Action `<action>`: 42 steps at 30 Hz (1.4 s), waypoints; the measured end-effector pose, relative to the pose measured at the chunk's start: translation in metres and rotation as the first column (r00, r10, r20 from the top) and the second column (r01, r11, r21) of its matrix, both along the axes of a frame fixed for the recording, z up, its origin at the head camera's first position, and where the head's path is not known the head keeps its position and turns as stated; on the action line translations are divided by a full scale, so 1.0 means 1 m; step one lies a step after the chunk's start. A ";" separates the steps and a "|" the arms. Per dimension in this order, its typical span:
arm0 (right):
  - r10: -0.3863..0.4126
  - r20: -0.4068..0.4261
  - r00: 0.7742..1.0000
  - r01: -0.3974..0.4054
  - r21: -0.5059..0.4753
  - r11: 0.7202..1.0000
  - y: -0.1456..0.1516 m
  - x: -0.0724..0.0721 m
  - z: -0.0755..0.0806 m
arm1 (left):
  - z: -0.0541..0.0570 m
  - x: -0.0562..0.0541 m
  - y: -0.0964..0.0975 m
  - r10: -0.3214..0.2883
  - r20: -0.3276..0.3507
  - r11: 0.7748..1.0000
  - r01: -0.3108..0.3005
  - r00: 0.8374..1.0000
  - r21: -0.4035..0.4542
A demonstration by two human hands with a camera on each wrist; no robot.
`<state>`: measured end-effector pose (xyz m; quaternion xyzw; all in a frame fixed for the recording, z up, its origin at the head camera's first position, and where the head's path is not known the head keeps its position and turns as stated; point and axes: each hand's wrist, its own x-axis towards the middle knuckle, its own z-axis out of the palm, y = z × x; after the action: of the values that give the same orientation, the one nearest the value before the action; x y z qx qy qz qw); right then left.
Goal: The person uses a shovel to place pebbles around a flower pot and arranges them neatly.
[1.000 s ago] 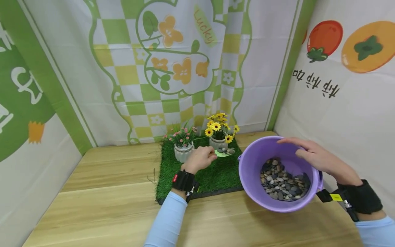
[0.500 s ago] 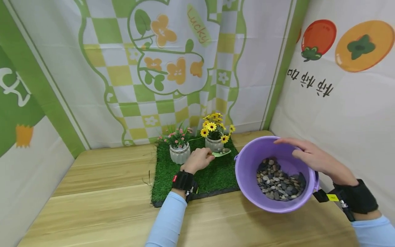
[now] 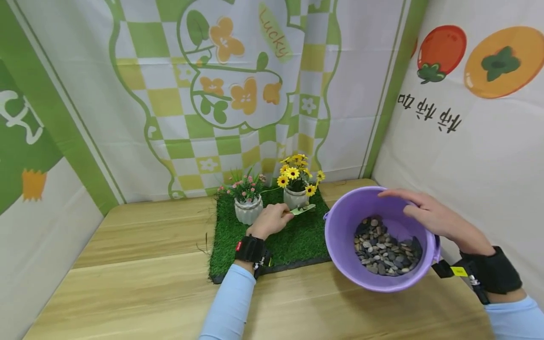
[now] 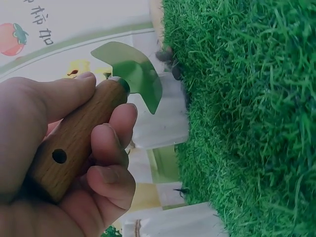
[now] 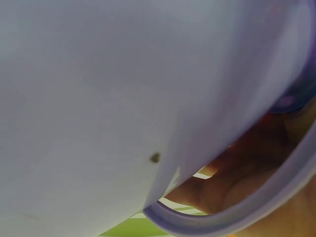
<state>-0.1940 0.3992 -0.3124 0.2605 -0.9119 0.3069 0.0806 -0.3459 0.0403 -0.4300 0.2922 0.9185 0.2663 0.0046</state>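
The left hand [image 3: 269, 221] has its fingers and thumb curled round the wooden handle [image 4: 76, 136] of a small trowel [image 3: 303, 210], whose green blade is above the grass mat [image 3: 293, 241], just in front of the pot [image 3: 295, 199] of yellow flowers [image 3: 293, 173]; whether blade and pot touch cannot be told. A few dark stones [image 4: 173, 61] lie on the grass close to that pot. The right hand [image 3: 439, 217] holds the purple bucket [image 3: 340, 236] at its rim, thumb inside and fingers around the edge, partly hidden by the bucket in the right wrist view. The bucket stands right of the mat, its mouth tilted toward the person, with a heap of mixed pebbles [image 3: 386, 252] inside. A second white pot [image 3: 248, 211], with pink flowers [image 3: 247, 188], stands on the mat, to the left of the first, and the mat lies on a wooden desk [image 3: 148, 283].
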 end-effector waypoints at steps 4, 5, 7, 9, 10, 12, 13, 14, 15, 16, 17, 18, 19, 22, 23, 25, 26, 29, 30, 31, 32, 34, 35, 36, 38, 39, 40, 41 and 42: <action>0.004 -0.001 1.000 -0.004 -0.002 1.000 -0.002 0.000 0.000 | 0.000 0.001 -0.003 0.001 0.010 1.000 -0.001 1.000 0.003; 0.004 0.000 1.000 -0.004 -0.003 1.000 -0.003 0.000 -0.001 | 0.000 0.001 -0.004 0.000 0.014 1.000 0.000 1.000 0.003; 0.003 0.006 1.000 -0.003 -0.009 1.000 -0.003 0.000 -0.002 | 0.000 0.001 -0.007 -0.003 0.024 1.000 0.003 1.000 0.003; -0.003 0.005 1.000 0.003 -0.010 1.000 -0.002 0.000 -0.002 | 0.000 0.002 -0.009 -0.006 0.026 1.000 0.006 1.000 0.001; -0.003 0.006 1.000 0.003 -0.013 1.000 -0.002 0.000 -0.002 | 0.000 0.001 -0.011 -0.007 0.024 1.000 0.007 1.000 -0.001; -0.004 0.002 1.000 0.004 -0.011 1.000 -0.001 -0.001 -0.002 | 0.001 0.001 -0.013 -0.005 0.015 1.000 0.005 1.000 -0.006; -0.005 -0.001 1.000 0.005 -0.008 1.000 -0.001 -0.001 -0.002 | 0.002 0.002 -0.014 -0.002 0.012 1.000 0.002 1.000 -0.009; -0.005 -0.005 1.000 0.005 -0.004 1.000 -0.001 -0.001 -0.002 | 0.003 0.002 -0.015 -0.001 0.011 1.000 0.002 1.000 -0.009; -0.003 -0.007 1.000 0.003 0.000 1.000 -0.002 -0.001 -0.001 | 0.004 0.003 -0.016 0.002 0.010 1.000 -0.002 1.000 -0.011; -0.002 -0.007 1.000 0.002 0.003 1.000 -0.003 -0.001 -0.001 | 0.004 0.003 -0.017 0.006 0.013 1.000 -0.006 1.000 -0.013; 0.001 -0.006 1.000 -0.001 0.005 1.000 -0.004 -0.001 -0.001 | 0.005 0.004 -0.018 0.008 0.018 1.000 -0.008 1.000 -0.014; 0.001 -0.006 1.000 -0.001 0.007 1.000 -0.004 -0.001 -0.001 | 0.005 0.004 -0.018 0.011 0.021 1.000 -0.011 1.000 -0.016; 0.003 -0.005 1.000 -0.003 0.007 1.000 -0.005 -0.001 -0.001 | 0.005 0.005 -0.019 0.014 0.024 1.000 -0.014 1.000 -0.018; 0.001 -0.002 1.000 -0.001 0.006 1.000 -0.006 -0.001 -0.001 | 0.007 0.006 -0.023 0.023 0.030 1.000 -0.022 0.999 -0.017; -0.001 -0.001 1.000 0.001 0.005 1.000 -0.006 -0.001 -0.001 | 0.008 0.007 -0.024 0.025 0.029 1.000 -0.024 0.999 -0.015; -0.006 0.001 1.000 0.006 0.005 1.000 -0.006 -0.001 -0.001 | 0.011 0.008 -0.027 0.030 0.018 0.999 -0.029 0.999 -0.014; -0.010 0.002 1.000 0.010 0.006 1.000 -0.007 -0.001 -0.001 | 0.012 0.008 -0.029 0.031 0.011 0.999 -0.030 0.999 -0.014; -0.008 -0.001 1.000 0.008 0.011 1.000 -0.007 -0.001 0.000 | 0.015 0.010 -0.033 0.036 0.006 0.999 -0.036 0.999 -0.011; -0.004 -0.004 1.000 0.004 0.012 1.000 -0.007 -0.001 0.000 | 0.017 0.011 -0.034 0.036 0.006 0.999 -0.036 0.999 -0.009; 0.000 -0.008 1.000 0.000 0.013 1.000 -0.007 0.000 0.001 | 0.018 0.011 -0.035 0.035 0.011 0.999 -0.035 0.999 -0.003; 0.004 -0.011 1.000 -0.004 0.011 1.000 -0.007 0.000 0.001 | 0.018 0.011 -0.036 0.035 0.012 0.999 -0.035 0.999 -0.002; 0.011 -0.016 1.000 -0.011 0.005 1.000 -0.007 0.000 0.002 | 0.020 0.012 -0.036 0.028 0.013 1.000 -0.028 1.000 0.005; 0.015 -0.018 1.000 -0.015 0.002 1.000 -0.007 0.000 0.002 | 0.021 0.012 -0.036 0.022 0.004 1.000 -0.022 1.000 0.003; 0.020 -0.021 1.000 -0.020 -0.001 1.000 -0.007 0.000 0.003 | 0.021 0.013 -0.035 0.017 -0.008 1.000 -0.018 1.000 -0.003; 0.028 -0.022 0.999 -0.028 -0.004 1.000 -0.008 0.000 0.003 | 0.022 0.014 -0.034 0.011 -0.030 1.000 -0.011 0.999 -0.012; 0.030 -0.022 0.999 -0.031 -0.002 1.000 -0.008 0.001 0.003 | 0.023 0.014 -0.033 0.007 -0.036 1.000 -0.008 0.999 -0.013; 0.034 -0.024 0.999 -0.034 0.002 0.999 -0.008 0.001 0.003 | 0.023 0.015 -0.032 0.005 -0.043 1.000 -0.006 0.999 -0.014; 0.030 -0.019 0.999 -0.030 0.001 1.000 -0.009 0.001 0.003 | 0.024 0.016 -0.032 0.007 -0.045 1.000 -0.008 0.999 -0.015; 0.024 -0.014 1.000 -0.024 0.002 1.000 -0.009 0.001 0.003 | 0.025 0.017 -0.032 0.007 -0.047 1.000 -0.007 0.999 -0.013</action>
<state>-0.1928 0.3903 -0.3098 0.2739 -0.9082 0.3052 0.0832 -0.3291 0.0083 -0.4052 0.2951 0.9212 0.2532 -0.0161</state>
